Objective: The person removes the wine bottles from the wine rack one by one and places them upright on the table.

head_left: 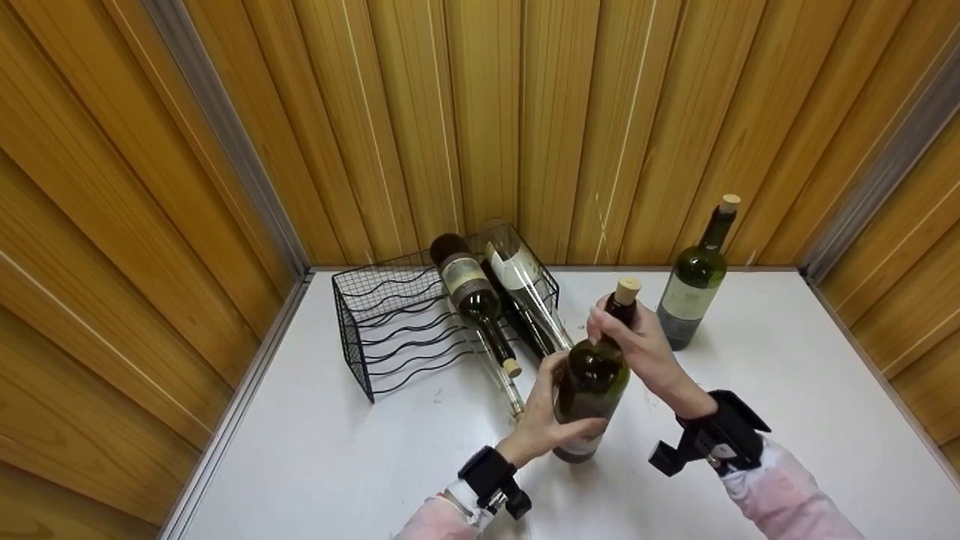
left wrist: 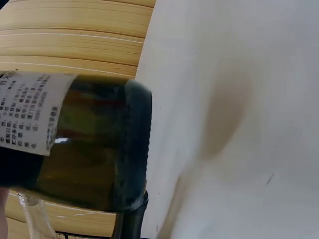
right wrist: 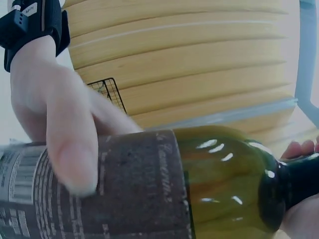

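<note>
A green wine bottle with a cork is held in both hands, leaning slightly, its neck up. My left hand grips its body, with the thumb across the front. Around the neck, just below the cork, curl the fingers of my right hand. In the left wrist view the bottle's base appears raised off the table, with a shadow apart from it. The right wrist view shows the left thumb lying over the dark label.
Behind the left hand stands a black wire wine rack. A dark corked bottle, a clear bottle and others partly hidden lie in its right part, necks forward. Another corked green bottle stands upright at the back right of the white table.
</note>
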`<control>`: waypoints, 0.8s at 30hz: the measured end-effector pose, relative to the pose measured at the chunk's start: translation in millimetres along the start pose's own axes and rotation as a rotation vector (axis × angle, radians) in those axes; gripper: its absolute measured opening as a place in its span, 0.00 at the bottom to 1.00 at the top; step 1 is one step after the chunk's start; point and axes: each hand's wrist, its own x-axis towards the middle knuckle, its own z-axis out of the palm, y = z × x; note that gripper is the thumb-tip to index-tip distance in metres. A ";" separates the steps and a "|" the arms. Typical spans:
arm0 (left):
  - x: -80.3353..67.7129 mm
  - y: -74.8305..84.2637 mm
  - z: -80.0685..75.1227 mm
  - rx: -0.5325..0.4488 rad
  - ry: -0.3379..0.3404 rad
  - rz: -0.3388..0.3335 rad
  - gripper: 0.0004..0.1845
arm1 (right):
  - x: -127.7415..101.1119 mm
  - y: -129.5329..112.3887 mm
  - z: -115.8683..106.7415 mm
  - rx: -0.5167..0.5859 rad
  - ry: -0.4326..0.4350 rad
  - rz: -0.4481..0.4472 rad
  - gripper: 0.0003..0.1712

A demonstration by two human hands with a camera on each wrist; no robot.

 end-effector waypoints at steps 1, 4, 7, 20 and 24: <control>1.5 -0.7 -1.1 0.003 0.007 0.036 0.44 | 0.5 -0.3 -3.1 -0.002 0.013 0.004 0.05; 5.0 -3.0 -4.3 0.013 0.038 0.119 0.40 | 2.8 0.8 -12.6 -0.047 0.054 0.006 0.07; 6.0 -3.7 -6.6 0.014 0.062 0.142 0.36 | 6.1 2.7 -21.3 -0.121 0.088 0.008 0.06; 3.3 -3.7 -8.8 0.085 0.092 0.103 0.21 | 23.3 15.9 -54.0 -0.242 0.309 0.027 0.10; 4.6 -3.7 -9.5 0.110 0.106 0.134 0.20 | 26.7 23.2 -64.1 -0.278 0.375 0.059 0.11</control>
